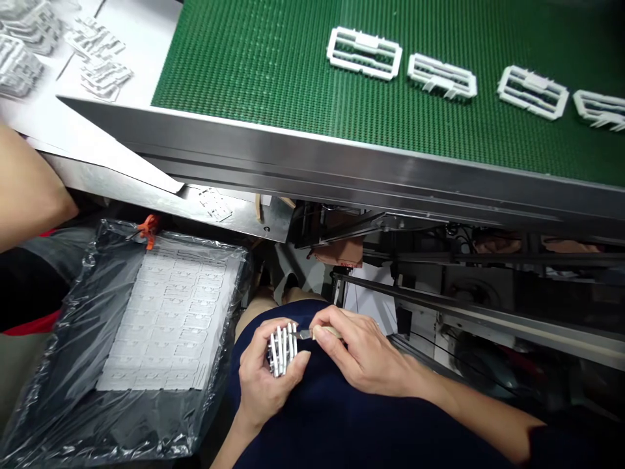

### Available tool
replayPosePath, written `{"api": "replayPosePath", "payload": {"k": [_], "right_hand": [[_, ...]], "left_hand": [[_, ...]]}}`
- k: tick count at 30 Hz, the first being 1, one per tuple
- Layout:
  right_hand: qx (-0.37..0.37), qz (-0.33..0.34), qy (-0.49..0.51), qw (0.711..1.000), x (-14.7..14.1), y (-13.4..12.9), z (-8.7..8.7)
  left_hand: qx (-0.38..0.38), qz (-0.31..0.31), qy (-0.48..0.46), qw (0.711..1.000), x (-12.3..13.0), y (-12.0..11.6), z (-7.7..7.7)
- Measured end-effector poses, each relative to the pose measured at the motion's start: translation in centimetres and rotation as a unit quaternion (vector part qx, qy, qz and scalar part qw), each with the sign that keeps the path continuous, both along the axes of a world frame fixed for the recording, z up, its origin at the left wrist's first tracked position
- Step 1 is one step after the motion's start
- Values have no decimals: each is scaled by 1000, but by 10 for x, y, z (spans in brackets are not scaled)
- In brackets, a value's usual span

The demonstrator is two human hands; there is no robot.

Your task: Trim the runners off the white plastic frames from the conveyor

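Over my lap, my left hand (266, 374) is closed around a small stack of white plastic frames (282, 350), their edges facing up between thumb and fingers. My right hand (361, 352) pinches the pale handle of a small knife (303, 334). Its short metal blade points left and reaches the right edge of the stack; whether it touches the plastic I cannot tell. The faces of the stacked frames are mostly hidden by my left fingers.
Several white plastic frames (364, 53) lie on a green conveyor belt (244, 71) with a metal side rail (342, 156). To the left, a plastic-lined bin (63, 417) holds rows of white parts. More piled parts (22, 65) lie top left, near another person's arm (29, 189).
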State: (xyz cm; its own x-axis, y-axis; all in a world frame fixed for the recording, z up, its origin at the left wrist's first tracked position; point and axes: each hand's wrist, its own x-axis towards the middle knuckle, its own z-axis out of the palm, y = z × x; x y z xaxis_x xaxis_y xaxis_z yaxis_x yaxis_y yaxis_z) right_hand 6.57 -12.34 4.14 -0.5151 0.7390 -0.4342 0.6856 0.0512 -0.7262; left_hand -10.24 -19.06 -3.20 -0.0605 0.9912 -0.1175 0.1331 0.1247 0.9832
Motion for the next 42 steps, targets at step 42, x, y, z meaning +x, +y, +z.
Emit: {"api": "replayPosePath", "payload": {"k": [42], "right_hand": [[32, 43, -13, 998, 3, -2, -2]], "left_hand": [[70, 5, 73, 995, 6, -1, -1]]}}
